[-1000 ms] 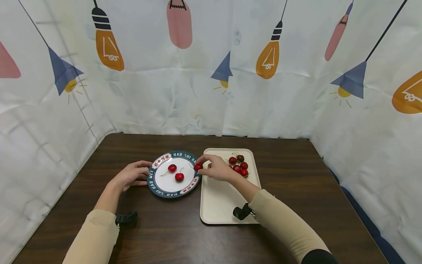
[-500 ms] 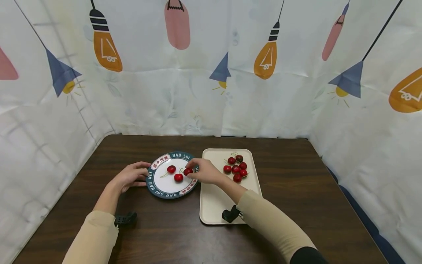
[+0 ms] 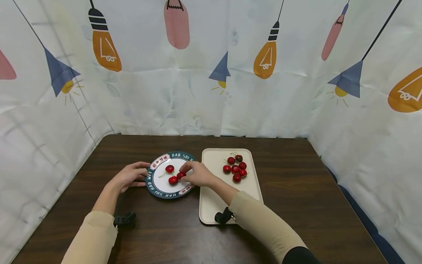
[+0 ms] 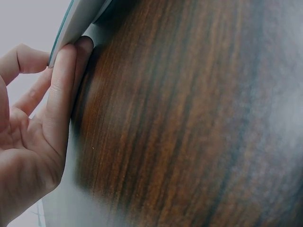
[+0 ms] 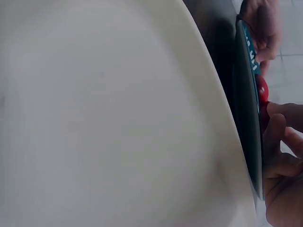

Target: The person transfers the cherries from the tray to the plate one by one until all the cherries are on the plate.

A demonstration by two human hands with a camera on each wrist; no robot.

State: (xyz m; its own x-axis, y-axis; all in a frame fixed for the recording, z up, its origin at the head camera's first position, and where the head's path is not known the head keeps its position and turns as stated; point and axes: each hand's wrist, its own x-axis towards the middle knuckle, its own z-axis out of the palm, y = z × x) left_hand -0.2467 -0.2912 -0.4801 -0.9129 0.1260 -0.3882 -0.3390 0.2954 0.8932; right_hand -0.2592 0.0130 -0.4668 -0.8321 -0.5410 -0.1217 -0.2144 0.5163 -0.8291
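A round plate with a white middle and a blue-green lettered rim lies on the table, left of the tray. My left hand holds its left edge; in the left wrist view the rim sits between the fingers. Over the plate, my right hand pinches a dark red cherry between thumb and fingertips, low by the white surface. Beside it lie a cherry and, farther back, a stemmed cherry. In the right wrist view a cherry shows past the plate's rim, near the right fingertips.
A cream rectangular tray stands right of the plate, partly under my right forearm. Several cherries are grouped in its far right part. The brown wooden table is backed by printed curtains.
My right hand has carried its cherry left from the plate's right rim to the middle. The front cherry on the plate has shifted slightly left. My left hand stays at the rim.
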